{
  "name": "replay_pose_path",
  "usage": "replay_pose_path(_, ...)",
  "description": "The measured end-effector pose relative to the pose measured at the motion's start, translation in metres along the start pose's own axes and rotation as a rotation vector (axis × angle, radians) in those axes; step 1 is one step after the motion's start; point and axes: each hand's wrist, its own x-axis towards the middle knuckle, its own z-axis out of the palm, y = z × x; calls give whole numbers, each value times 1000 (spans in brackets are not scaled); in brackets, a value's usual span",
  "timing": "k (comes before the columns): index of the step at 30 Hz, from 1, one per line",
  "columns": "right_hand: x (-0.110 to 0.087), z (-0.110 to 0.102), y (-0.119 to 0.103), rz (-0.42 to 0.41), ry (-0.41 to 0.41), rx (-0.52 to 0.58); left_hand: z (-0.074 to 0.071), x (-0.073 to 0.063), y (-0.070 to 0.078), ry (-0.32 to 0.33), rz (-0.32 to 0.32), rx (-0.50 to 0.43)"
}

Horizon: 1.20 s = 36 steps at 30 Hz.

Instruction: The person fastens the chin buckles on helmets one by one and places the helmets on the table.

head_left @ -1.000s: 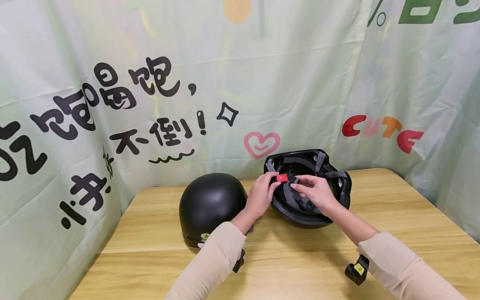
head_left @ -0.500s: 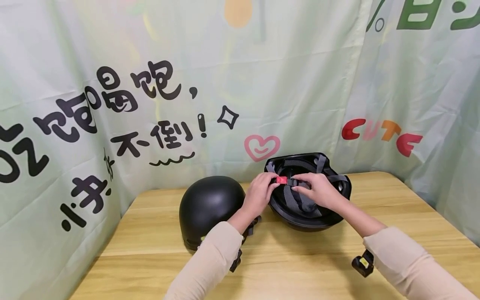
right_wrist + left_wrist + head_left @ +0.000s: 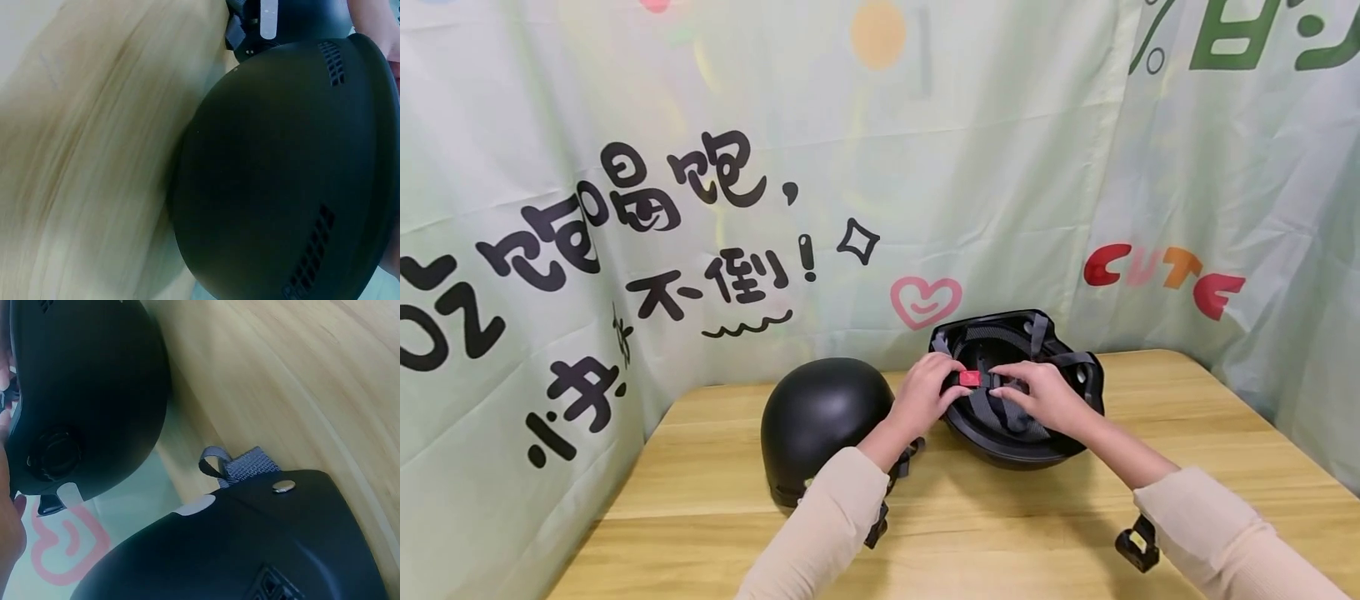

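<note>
A black helmet (image 3: 1000,452) lies upturned on the table, its grey-strapped inside facing up and toward the hands. Over its opening, my left hand (image 3: 923,392) pinches the red part of the chin-strap buckle (image 3: 970,378) between thumb and fingers. From the other side, my right hand (image 3: 1047,397) pinches the buckle's black part (image 3: 991,381). The two parts are in line, end to end. In the right wrist view the helmet shell (image 3: 269,169) hides most of the hands. The left wrist view shows its dial (image 3: 56,453) and part of the left hand (image 3: 9,531).
To the left, a second black helmet (image 3: 823,417) stands dome up, partly behind the left sleeve (image 3: 827,517). Its grey strap (image 3: 250,465) sticks out on the side facing the upturned helmet. A printed curtain (image 3: 1000,183) hangs behind the wooden table (image 3: 970,533).
The buckle's black part, tilted below the red one a second ago, has come level with it. Both hands still pinch their parts. The head view has tipped up slightly.
</note>
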Motion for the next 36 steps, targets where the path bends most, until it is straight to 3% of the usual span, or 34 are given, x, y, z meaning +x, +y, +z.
replay_pose_path(5,-2,-2,-1,-46,-1,-24,-1,3,1,6,62,25)
replay_pose_path(10,-4,-2,-2,-130,37,-42,-2,3,2,41,166,69)
replay_pose_path(15,-8,1,-1,-195,91,-58,-1,3,4,61,230,89)
replay_pose_path(22,-13,1,1,-239,169,-80,-1,6,12,57,222,87)
replay_pose_path(36,-23,5,1,-256,192,-80,-4,3,17,0,256,74)
